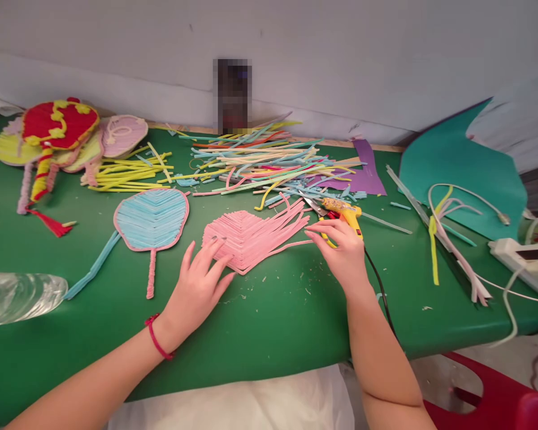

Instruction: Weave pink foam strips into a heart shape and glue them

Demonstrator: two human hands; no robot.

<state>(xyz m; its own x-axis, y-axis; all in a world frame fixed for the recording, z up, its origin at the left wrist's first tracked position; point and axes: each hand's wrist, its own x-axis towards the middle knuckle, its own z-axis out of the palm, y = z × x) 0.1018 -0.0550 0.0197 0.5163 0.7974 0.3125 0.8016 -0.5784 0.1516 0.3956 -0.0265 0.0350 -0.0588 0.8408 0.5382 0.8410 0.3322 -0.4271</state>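
Craft workspace; heaped pipe cleaners [269, 158]

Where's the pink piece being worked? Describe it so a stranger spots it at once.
On the green table, find the heap of coloured strips by the wall. Just nearer, partly under the left hand, lies the pink piece. Unlike the rimmed blue fan beside it, its strips stick out loose on the right.

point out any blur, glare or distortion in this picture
Head view: blocky pixels mask a dark upright patch at the back; head view: glints streak the clear bottle; head view: the green table has a bowed front edge, probably lens distortion; head view: left hand and right hand look fairly sharp.
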